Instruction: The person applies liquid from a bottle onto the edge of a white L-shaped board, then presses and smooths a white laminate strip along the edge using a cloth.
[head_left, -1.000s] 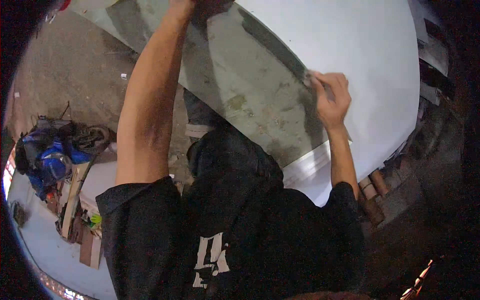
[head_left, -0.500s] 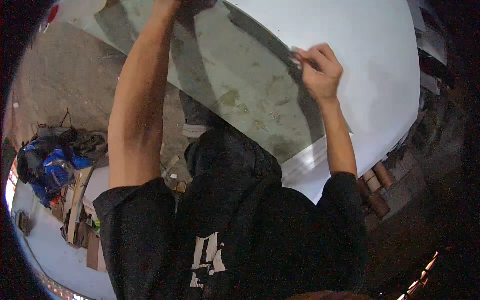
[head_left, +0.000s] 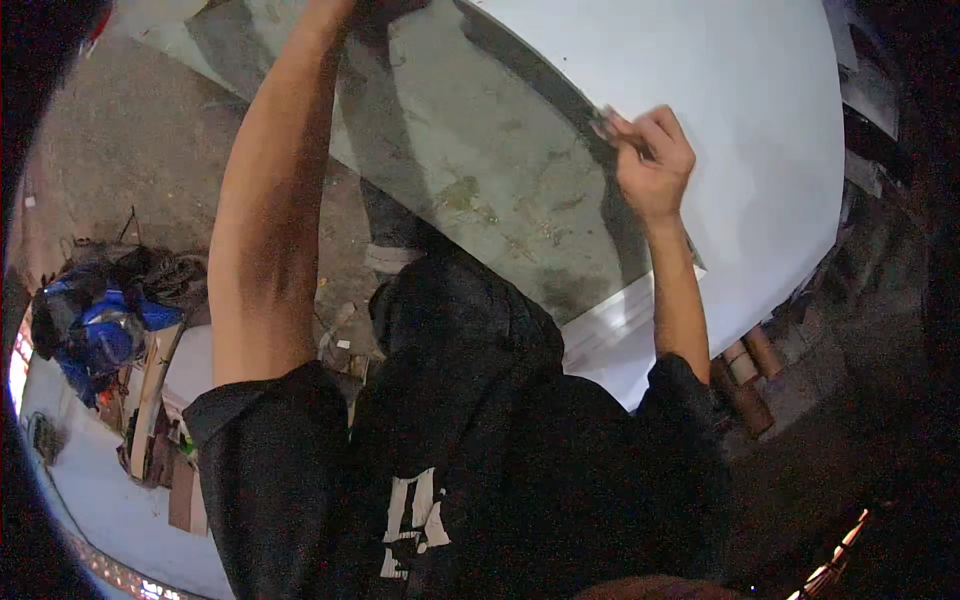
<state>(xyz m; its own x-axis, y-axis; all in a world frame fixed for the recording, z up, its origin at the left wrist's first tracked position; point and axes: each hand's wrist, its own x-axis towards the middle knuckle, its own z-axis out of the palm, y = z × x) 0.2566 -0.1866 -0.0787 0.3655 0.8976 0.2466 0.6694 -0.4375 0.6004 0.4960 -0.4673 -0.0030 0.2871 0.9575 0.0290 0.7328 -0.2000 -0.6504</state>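
Note:
My right hand (head_left: 655, 165) is closed in a pinch at the border between a white surface (head_left: 740, 130) and a pale, see-through-looking panel (head_left: 480, 130). A small dark object (head_left: 603, 122) shows at its fingertips, too blurred to name. The white surface has a curved dark band (head_left: 530, 65) along its left side, and the hand is over this band. My left forearm (head_left: 275, 200) reaches up across the panel's left edge. The left hand itself lies beyond the top of the picture, so its fingers are hidden.
A blue and black bag or cloth bundle (head_left: 110, 325) lies on the left, beside a wooden strip (head_left: 155, 400) and other scraps on a white surface. Brown cylinders (head_left: 755, 355) lie at the lower right. My shoe (head_left: 390, 258) shows on the concrete floor (head_left: 130, 150).
My right hand has shifted slightly down and to the right along the dark band, still pinched. My left forearm has moved slightly left.

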